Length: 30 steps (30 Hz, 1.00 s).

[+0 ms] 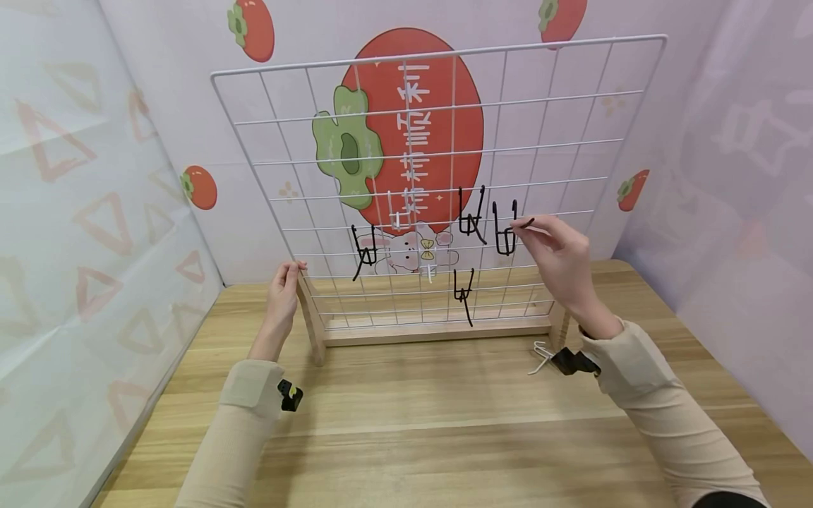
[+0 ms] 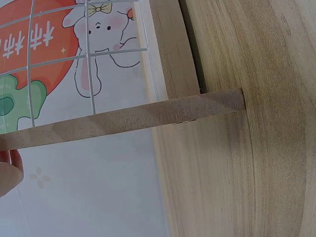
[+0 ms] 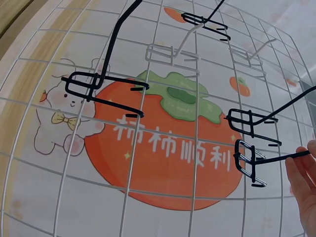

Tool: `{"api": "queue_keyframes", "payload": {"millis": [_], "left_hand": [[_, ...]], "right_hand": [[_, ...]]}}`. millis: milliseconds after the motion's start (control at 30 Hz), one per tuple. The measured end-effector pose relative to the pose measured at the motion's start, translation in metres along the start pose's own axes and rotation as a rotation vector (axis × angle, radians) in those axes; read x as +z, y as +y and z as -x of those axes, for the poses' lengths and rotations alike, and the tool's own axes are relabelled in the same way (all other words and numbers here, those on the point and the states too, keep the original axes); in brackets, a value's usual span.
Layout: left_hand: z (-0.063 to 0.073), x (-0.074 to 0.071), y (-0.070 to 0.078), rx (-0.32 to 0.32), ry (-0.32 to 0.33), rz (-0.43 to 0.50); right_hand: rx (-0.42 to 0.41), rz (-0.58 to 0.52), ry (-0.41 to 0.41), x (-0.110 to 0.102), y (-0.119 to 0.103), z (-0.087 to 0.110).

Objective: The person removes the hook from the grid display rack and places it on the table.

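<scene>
My right hand (image 1: pixel 559 257) pinches the arm of a black wire hook (image 1: pixel 504 240) at the right part of a white wire grid (image 1: pixel 438 53). In the right wrist view the fingers (image 3: pixel 302 182) grip that arm's end, and the hook's frame (image 3: pixel 253 163) faces the grid; whether it touches the wires I cannot tell. At the left, my left hand (image 1: pixel 284 296) holds the upper end of the stand's wooden side leg (image 1: pixel 311 317). The left wrist view shows this leg (image 2: pixel 123 117) with fingertips behind its far end.
On the grid hang other black hooks (image 1: pixel 470 224), (image 1: pixel 366 252), (image 1: pixel 462 293) and two white hooks (image 1: pixel 398 220), (image 1: pixel 428 271). A white hook (image 1: pixel 541 357) lies on the wooden table (image 1: pixel 406 437) by the stand's right foot. A printed backdrop (image 1: pixel 159 42) stands behind.
</scene>
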<state>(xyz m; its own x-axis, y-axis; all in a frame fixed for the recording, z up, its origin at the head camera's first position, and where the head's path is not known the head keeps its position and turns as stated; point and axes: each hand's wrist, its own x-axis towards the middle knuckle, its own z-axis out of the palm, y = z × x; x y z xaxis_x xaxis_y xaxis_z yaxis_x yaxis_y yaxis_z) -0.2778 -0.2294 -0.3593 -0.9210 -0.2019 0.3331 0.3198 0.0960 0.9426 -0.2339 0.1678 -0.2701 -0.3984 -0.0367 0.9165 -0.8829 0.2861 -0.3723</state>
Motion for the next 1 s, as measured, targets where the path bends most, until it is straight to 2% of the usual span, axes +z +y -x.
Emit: {"api": "queue_keyframes", "payload": {"millis": [333,667,1000], "left_hand": [[0.000,0.000,0.000,0.003,0.007,0.002],[-0.001,0.000,0.000,0.004,0.007,-0.002],[-0.001,0.000,-0.001,0.012,-0.002,0.002]], "right_hand": [[-0.010,-0.020,0.014,-0.002,-0.005,-0.003],[-0.016,-0.071,0.002,-0.006,-0.008,0.003],[-0.022,-0.020,-0.039,-0.010,-0.013,0.012]]}}
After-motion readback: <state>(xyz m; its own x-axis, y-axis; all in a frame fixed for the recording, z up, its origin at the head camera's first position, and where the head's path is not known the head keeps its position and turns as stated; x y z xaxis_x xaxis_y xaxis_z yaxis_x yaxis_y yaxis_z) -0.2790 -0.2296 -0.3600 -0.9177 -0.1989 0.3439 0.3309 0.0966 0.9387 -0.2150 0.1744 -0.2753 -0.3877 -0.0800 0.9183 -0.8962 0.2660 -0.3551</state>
